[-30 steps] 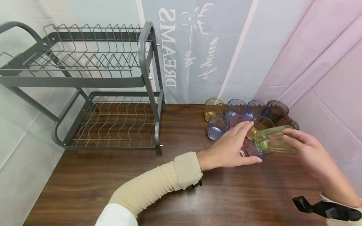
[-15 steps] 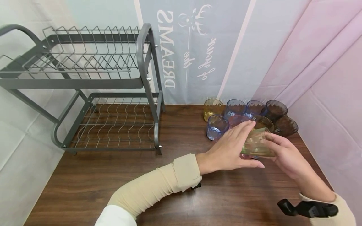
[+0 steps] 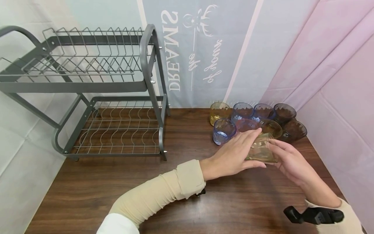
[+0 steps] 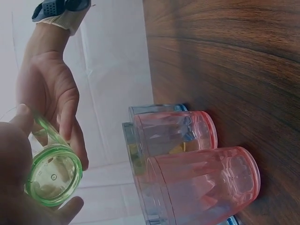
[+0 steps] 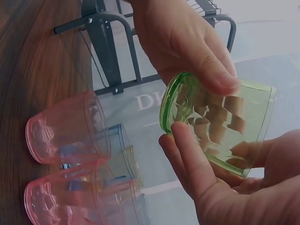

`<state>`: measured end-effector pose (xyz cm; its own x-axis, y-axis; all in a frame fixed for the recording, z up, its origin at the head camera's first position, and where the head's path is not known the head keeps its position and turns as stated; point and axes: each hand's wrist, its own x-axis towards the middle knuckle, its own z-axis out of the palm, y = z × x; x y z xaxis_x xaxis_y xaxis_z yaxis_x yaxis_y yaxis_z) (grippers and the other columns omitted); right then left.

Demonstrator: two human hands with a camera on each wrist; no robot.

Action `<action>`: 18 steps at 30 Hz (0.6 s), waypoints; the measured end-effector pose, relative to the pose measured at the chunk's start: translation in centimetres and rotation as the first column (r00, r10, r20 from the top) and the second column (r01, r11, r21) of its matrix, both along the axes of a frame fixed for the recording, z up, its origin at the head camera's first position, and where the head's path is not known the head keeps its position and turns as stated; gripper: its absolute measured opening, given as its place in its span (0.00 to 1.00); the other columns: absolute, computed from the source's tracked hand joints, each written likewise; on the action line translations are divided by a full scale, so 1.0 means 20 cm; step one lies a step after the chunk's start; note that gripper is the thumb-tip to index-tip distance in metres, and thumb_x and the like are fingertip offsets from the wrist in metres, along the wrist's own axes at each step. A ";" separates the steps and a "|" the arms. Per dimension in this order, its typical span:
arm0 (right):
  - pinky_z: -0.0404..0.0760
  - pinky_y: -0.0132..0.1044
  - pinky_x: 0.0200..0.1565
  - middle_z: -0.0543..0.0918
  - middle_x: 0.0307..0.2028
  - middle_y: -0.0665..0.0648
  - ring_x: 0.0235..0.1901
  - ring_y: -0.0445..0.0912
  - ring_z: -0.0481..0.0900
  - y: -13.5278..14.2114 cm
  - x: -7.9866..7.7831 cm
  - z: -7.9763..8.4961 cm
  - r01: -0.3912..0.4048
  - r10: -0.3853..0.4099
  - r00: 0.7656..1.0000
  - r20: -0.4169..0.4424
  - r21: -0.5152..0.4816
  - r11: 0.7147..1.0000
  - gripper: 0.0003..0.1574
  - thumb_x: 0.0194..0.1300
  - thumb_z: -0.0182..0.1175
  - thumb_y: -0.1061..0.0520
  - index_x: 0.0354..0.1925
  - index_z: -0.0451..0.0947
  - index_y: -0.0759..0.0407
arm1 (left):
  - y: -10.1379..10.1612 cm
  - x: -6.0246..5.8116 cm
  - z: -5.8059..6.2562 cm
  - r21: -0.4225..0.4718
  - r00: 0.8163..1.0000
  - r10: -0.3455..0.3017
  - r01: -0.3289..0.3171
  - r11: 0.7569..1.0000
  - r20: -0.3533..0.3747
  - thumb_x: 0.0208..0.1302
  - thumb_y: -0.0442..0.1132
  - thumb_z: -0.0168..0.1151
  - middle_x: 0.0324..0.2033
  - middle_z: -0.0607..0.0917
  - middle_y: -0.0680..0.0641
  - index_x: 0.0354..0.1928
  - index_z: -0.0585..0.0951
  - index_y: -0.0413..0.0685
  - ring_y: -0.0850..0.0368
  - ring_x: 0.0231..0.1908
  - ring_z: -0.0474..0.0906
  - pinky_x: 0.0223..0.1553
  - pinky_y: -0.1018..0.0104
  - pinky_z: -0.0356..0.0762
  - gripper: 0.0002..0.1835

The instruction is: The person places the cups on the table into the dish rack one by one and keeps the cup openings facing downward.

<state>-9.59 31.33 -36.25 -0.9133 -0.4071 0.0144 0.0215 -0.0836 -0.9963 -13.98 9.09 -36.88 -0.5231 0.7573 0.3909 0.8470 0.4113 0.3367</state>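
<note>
A clear green drinking glass (image 3: 260, 150) is held on its side above the glasses, between both hands. My left hand (image 3: 229, 155) grips it at the base end, with the thumb on one side and fingers on the other. My right hand (image 3: 295, 162) holds it nearer the rim, its fingers along the wall. In the right wrist view the green glass (image 5: 220, 117) has its thick base to the left and its rim to the right. The left wrist view shows the round base of the green glass (image 4: 52, 178). Below it, pink glasses (image 4: 206, 187) stand upright on the table.
Several glasses stand grouped at the back right: a yellow glass (image 3: 219, 113), a blue glass (image 3: 224, 131) and a dark grey glass (image 3: 295, 130) among them. A two-tier grey wire dish rack (image 3: 111, 86) stands at the left on the brown wooden table (image 3: 140, 188). Fabric hangs behind.
My right hand has brought the green glass leftward to my left hand, whose fingers have come round its base end. The other glasses and the rack have not moved.
</note>
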 end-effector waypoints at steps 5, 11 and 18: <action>0.84 0.32 0.44 0.83 0.53 0.47 0.49 0.37 0.82 0.00 0.00 0.01 0.077 -0.078 0.997 0.004 0.105 0.991 0.22 0.83 0.38 0.62 0.68 0.68 0.61 | -0.01 -0.01 0.00 -0.001 0.999 0.001 -0.001 1.000 0.050 0.68 0.62 0.63 0.73 0.67 0.45 0.79 0.50 0.38 0.59 0.72 0.63 0.73 0.74 0.49 0.52; 0.83 0.32 0.42 0.79 0.47 0.46 0.46 0.37 0.80 0.00 0.00 0.01 0.175 -0.179 0.984 0.003 0.191 0.966 0.17 0.83 0.43 0.60 0.63 0.69 0.57 | -0.03 -0.02 0.00 -0.001 0.993 0.006 -0.005 1.000 0.116 0.68 0.61 0.63 0.74 0.65 0.44 0.80 0.48 0.39 0.57 0.72 0.62 0.73 0.72 0.52 0.53; 0.87 0.39 0.41 0.82 0.51 0.51 0.46 0.43 0.86 -0.01 -0.01 -0.01 0.116 -0.112 0.992 -0.052 0.082 0.990 0.20 0.81 0.43 0.67 0.59 0.76 0.54 | -0.04 -0.02 0.00 0.044 0.989 -0.004 -0.002 0.999 0.147 0.68 0.61 0.64 0.73 0.65 0.44 0.80 0.48 0.42 0.58 0.72 0.62 0.72 0.72 0.55 0.53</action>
